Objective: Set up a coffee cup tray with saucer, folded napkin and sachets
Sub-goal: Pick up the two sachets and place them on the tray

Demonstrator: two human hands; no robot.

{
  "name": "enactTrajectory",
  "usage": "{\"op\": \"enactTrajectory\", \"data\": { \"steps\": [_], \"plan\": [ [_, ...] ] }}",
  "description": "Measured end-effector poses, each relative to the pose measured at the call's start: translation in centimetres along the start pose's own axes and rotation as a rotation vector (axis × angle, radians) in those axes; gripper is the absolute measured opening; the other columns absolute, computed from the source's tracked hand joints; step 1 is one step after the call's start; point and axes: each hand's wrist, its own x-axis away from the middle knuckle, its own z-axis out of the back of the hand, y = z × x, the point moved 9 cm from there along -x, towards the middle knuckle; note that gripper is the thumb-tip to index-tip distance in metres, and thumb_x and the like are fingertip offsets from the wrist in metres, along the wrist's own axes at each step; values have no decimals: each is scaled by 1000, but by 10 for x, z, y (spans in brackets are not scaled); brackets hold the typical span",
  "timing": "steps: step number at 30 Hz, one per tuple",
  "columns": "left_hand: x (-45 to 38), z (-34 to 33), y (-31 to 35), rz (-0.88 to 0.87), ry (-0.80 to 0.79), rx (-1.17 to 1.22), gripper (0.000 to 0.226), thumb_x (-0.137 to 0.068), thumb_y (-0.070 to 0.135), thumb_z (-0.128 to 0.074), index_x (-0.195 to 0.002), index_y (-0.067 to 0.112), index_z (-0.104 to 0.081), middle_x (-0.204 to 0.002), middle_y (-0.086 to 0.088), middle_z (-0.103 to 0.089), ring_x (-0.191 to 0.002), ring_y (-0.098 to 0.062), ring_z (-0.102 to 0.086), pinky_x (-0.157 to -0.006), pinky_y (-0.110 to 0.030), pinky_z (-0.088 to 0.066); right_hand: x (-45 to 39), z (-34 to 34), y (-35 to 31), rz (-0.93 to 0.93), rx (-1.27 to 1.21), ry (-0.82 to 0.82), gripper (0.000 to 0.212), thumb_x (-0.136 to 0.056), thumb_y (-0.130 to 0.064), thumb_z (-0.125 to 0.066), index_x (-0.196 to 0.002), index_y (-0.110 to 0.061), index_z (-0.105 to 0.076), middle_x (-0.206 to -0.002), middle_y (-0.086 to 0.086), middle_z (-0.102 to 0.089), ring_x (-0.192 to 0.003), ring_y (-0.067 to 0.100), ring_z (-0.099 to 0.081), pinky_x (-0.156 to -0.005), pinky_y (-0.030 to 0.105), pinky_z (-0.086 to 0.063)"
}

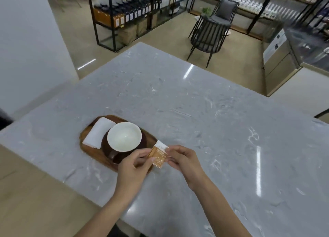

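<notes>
A wooden oval tray [85, 147] lies on the grey marble counter. On it a white cup [124, 136] stands on a dark saucer [106, 148], with a folded white napkin [97, 132] beside them on the left. An orange and white sachet [158, 154] is held just above the tray's right end. My left hand [132, 167] pinches the sachet's left edge, my right hand [183, 159] pinches its right edge. The tray's near right corner is hidden behind my left hand.
The marble counter [204, 121] stretches far to the right and back. Its near edge runs diagonally below my forearms. Beyond the counter stand a black wire chair [210, 34], black metal shelves [128, 14] with goods, and a steel cabinet [277, 55] at right.
</notes>
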Motion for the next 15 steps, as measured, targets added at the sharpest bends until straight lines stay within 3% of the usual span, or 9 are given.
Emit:
{"op": "enactTrajectory", "data": {
  "steps": [4,8,11,15],
  "plan": [
    [15,2,-21,57,120,-3,25,-87,21,-78,-106,37,-74,-101,16,-78,-93,-7,-74,-78,-26,-61,-14,-2,6,-20,40,-72,10,-91,-16,-74,-94,-9,-80,-96,14,-80,-89,19,-77,-84,27,-62],
    [25,13,-43,120,295,-11,23,-86,14,-80,-104,27,-76,-98,11,-79,-90,-7,-74,-82,-28,-61,-25,-7,18,-68,-8,-75,14,-91,-7,-74,-102,2,-76,-84,10,-80,-75,15,-78,-70,18,-60],
    [31,18,-49,125,351,-80,23,-86,12,-80,-102,27,-77,-94,15,-78,-87,-1,-74,-81,-22,-61,-33,-13,25,-87,8,-78,12,-91,-2,-74,-100,6,-74,-77,9,-78,-67,14,-76,-64,18,-59],
    [36,25,-41,62,374,-239,20,-87,15,-78,-99,31,-77,-90,29,-74,-81,-1,-71,-70,-10,-55,-43,-18,31,-56,117,-31,4,-89,-4,-75,-91,-1,-77,-73,8,-78,-66,16,-76,-64,21,-61]
  ]
}}
